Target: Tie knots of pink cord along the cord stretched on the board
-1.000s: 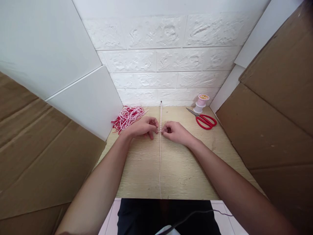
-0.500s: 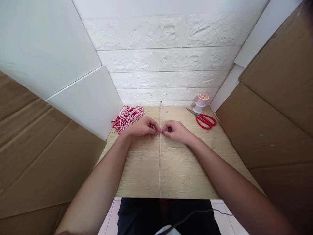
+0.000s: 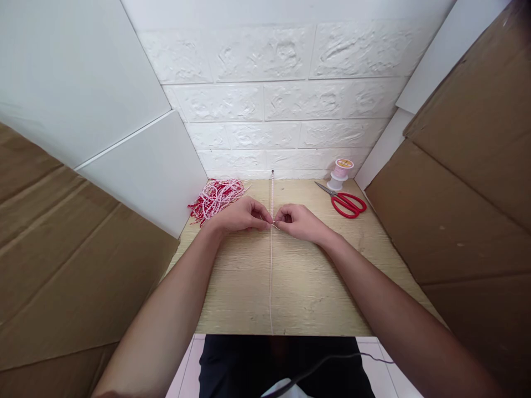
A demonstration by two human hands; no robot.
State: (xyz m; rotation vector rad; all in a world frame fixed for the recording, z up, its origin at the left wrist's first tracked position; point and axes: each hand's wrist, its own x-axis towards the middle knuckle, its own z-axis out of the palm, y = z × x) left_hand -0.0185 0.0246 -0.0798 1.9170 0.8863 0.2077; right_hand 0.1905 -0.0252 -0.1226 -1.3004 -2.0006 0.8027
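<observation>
A thin pink cord (image 3: 271, 276) runs straight down the middle of the wooden table (image 3: 315, 287), from a pin at the back wall to the front edge. My left hand (image 3: 240, 215) and my right hand (image 3: 297, 221) rest on the table on either side of it, a short way from the back. Both are closed in a pinch on fine thread ends that cross the cord between my fingertips. The knot itself is too small to make out.
A tangle of red and pink cord pieces (image 3: 215, 198) lies at the back left. Red-handled scissors (image 3: 346, 202) and a small spool of pink thread (image 3: 341, 172) sit at the back right. Cardboard and white panels wall in both sides.
My fingertips have drawn slightly closer together at the cord. The hands otherwise stay in place.
</observation>
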